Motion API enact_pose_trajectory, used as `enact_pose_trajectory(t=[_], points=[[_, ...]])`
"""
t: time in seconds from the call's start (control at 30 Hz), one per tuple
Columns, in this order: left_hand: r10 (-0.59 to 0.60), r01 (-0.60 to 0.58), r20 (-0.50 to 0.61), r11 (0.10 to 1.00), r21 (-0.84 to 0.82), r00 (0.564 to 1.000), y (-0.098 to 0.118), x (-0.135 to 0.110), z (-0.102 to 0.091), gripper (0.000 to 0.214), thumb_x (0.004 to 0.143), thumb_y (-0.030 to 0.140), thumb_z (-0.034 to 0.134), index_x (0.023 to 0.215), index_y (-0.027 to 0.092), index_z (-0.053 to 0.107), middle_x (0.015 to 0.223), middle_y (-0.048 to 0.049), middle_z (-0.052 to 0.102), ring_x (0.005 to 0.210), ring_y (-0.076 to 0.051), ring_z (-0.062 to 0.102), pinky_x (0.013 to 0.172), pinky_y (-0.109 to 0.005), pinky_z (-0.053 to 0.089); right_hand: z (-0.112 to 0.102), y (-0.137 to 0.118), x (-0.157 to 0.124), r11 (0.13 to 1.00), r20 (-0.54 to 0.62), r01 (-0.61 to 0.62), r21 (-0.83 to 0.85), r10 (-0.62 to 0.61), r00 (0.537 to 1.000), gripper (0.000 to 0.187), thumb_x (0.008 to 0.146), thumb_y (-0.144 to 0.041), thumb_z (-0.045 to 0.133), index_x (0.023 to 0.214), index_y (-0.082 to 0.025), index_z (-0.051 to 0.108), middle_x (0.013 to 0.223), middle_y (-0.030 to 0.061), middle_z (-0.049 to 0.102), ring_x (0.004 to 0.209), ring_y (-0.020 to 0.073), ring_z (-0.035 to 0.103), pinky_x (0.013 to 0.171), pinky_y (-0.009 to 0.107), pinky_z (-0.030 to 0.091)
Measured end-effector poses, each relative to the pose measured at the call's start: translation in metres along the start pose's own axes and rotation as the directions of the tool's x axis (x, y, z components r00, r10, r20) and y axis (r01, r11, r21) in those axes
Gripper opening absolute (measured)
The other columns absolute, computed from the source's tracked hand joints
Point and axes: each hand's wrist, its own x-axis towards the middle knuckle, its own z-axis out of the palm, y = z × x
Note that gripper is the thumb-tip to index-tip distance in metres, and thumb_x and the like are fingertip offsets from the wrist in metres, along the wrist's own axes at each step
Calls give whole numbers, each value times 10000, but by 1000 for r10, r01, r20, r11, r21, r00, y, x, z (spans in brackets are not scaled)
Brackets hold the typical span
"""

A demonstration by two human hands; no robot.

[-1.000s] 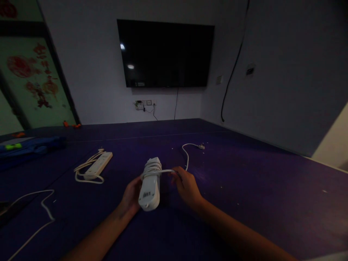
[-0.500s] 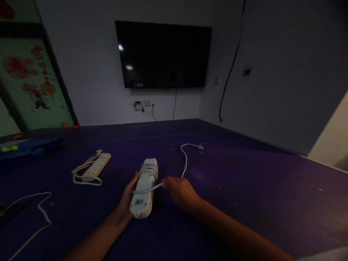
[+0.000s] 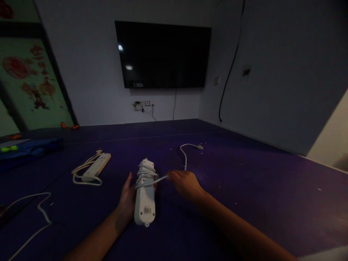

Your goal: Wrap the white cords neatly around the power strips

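While holding the white power strip (image 3: 145, 201) along its left side with the left hand (image 3: 128, 199), holding also its cord (image 3: 154, 182) stretched with the right hand (image 3: 187, 185). Having the left fingers curled partly around the strip, with the thumb raised beside its left edge and fingertips just visible at its right edge. Having the right fingers bent closed on the cord, to the right of the strip; cannot tell how the right thumb presses, because hidden behind. Located over the purple surface (image 3: 244, 188), with cord wound in several loops around its farther half and with a barcode label (image 3: 147, 210) facing up at its nearer end; cannot tell whether touching below. Can follow the cord from the right hand to a plug (image 3: 199, 146), beyond the strip and to its right. Can see, to the left of the strip and well apart, a second power strip (image 3: 96, 167) with loosely folded cord. Can see, farther to its left and nearer, a bent white cable (image 3: 45, 208), and beyond, blue cloth (image 3: 35, 149). Visible far behind the strip: a television (image 3: 164, 54) above wall sockets (image 3: 146, 103).
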Motion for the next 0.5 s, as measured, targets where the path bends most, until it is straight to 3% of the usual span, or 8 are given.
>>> enact_pose_trajectory(t=[0.2, 0.3, 0.5], points=[[141, -140, 11, 988, -69, 990, -1, 6, 3, 335, 878, 348, 447, 1085, 125, 590, 759, -61, 687, 632, -190, 666, 646, -318, 543, -2, 16, 1, 996, -88, -60, -60, 54, 995, 244, 940, -269, 413, 1001, -197, 638, 888, 63, 706, 714, 163, 658, 595, 244, 420], [147, -145, 20, 987, -65, 989, -2, 8, -1, 303, 855, 325, 510, 1024, 95, 611, 768, -82, 690, 596, -171, 654, 595, -278, 542, -2, 23, 1, 992, -125, -108, -59, 100, 987, 242, 939, -262, 416, 998, -203, 644, 906, 59, 712, 714, 155, 660, 592, 233, 411], [118, -121, -30, 988, -100, 993, -3, 14, -11, 295, 871, 385, 487, 875, 126, 628, 600, -29, 654, 473, -138, 605, 490, -244, 505, -2, 30, -1, 991, -146, -127, -41, 120, 982, 257, 931, -337, 432, 989, -221, 654, 905, 51, 722, 706, 155, 658, 590, 229, 384]])
